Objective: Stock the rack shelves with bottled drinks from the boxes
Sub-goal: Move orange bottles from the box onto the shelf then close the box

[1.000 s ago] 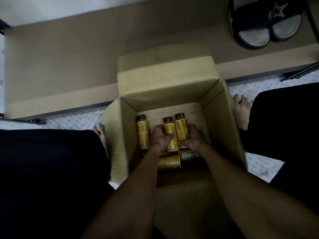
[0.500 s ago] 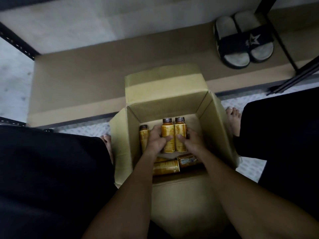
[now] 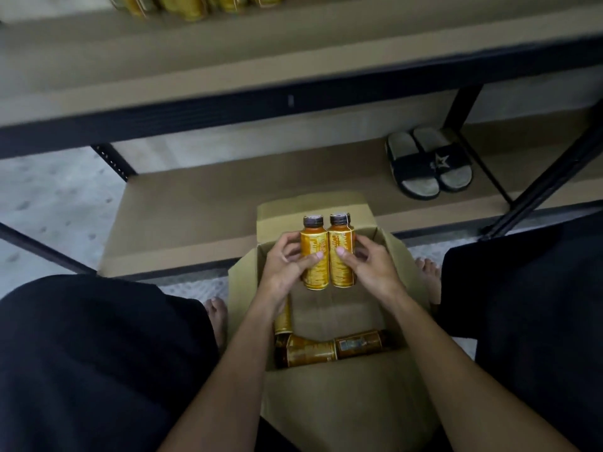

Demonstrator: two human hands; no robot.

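Note:
Two yellow-labelled bottles with dark caps are held upright and side by side above the open cardboard box (image 3: 401,256). My left hand (image 3: 285,265) grips the left bottle (image 3: 314,256), and my right hand (image 3: 372,267) grips the right bottle (image 3: 341,254). Down in the box, one bottle (image 3: 283,316) stands partly hidden behind my left wrist. Two more bottles (image 3: 310,350) lie on their sides at the near wall. Several yellow bottles (image 3: 182,3) stand on the rack's upper shelf (image 3: 228,57) at the top of the view.
The lower rack shelf (image 3: 195,216) lies just behind the box and carries a pair of dark slippers (image 3: 427,164) at the right. Black rack posts (image 3: 548,181) stand at right and left. My knees in dark shorts flank the box, bare feet beside it.
Both hands have lifted the two bottles out of the box to above its rim. The view has tilted up, and the upper shelf now shows.

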